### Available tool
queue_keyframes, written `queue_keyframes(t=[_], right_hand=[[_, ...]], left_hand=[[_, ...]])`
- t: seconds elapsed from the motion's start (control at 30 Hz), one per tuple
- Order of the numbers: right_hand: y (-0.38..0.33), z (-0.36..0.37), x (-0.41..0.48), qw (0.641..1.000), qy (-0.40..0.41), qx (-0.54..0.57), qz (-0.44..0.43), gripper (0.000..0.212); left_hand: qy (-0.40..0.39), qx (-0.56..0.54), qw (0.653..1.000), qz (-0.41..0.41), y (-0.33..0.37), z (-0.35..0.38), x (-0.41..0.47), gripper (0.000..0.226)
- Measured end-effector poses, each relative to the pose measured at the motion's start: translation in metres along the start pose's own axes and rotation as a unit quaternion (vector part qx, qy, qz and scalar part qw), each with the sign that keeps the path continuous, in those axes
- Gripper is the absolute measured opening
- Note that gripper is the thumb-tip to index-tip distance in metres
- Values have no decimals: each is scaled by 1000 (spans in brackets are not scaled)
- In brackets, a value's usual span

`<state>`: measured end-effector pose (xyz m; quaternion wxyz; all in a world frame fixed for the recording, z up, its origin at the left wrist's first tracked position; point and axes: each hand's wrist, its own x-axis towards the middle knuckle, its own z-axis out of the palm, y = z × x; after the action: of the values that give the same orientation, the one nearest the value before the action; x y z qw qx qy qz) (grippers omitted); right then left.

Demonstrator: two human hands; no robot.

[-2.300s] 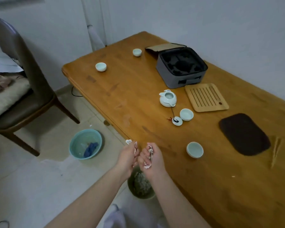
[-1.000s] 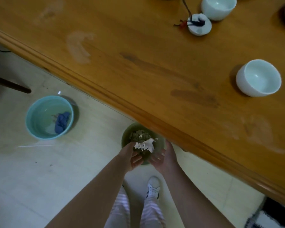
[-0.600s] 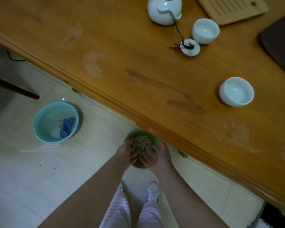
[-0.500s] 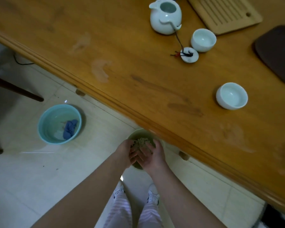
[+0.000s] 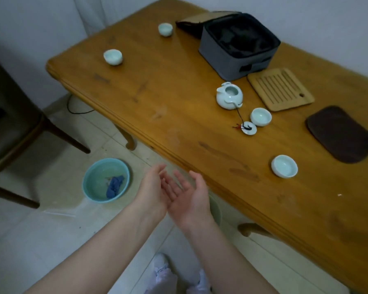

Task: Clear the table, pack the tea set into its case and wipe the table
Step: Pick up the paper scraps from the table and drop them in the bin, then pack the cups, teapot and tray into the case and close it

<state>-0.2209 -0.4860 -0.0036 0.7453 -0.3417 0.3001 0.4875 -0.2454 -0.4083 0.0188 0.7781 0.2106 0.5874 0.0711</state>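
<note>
**Once Scraps Are Binned: Hands Free for Packing**

Now that the scraps held a moment ago have gone into the bin [image 5: 216, 209] under the surface [image 5: 179, 107], the left hand [image 5: 152, 187] and right hand [image 5: 191, 197] hover beside its edge, each grip wide and empty. The teapot [image 5: 229, 98], lid [image 5: 249, 128] and four cups [image 5: 284, 166] stand on the surface, outside the open case [image 5: 239, 44]. Packing can likely begin; wiping follows.

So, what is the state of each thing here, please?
Case, open, empty.
Teapot, upright, uncovered.
Lid, lying loose, tied to teapot by cord.
Cups, upright.
Basin, on floor, holds cloth.
Left hand, open, empty.
Right hand, open, empty.
</note>
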Motion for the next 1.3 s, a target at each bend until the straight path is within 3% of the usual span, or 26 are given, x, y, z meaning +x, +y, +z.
queue_keyframes(t=[0.1, 0.23, 0.5, 1.03, 1.3], right_hand=[[-23, 39, -35, 997, -51, 48, -43, 44], [-49, 70, -73, 981, -129, 116, -88, 47], [-99, 91, -97, 962, -162, 138, -172, 47], [-209, 126, -62, 956, -133, 149, -213, 40], [-237, 168, 19, 960, -33, 124, -249, 34]], left_hand=[[-88, -29, 993, 77, 38, 12, -48, 30], [-167, -50, 979, 111, 71, 28, -93, 36], [-263, -121, 956, 42, 95, 69, -122, 43], [-233, -77, 969, 30, 147, 164, -54, 30], [-148, 87, 984, 53, 240, 202, 70, 15]])
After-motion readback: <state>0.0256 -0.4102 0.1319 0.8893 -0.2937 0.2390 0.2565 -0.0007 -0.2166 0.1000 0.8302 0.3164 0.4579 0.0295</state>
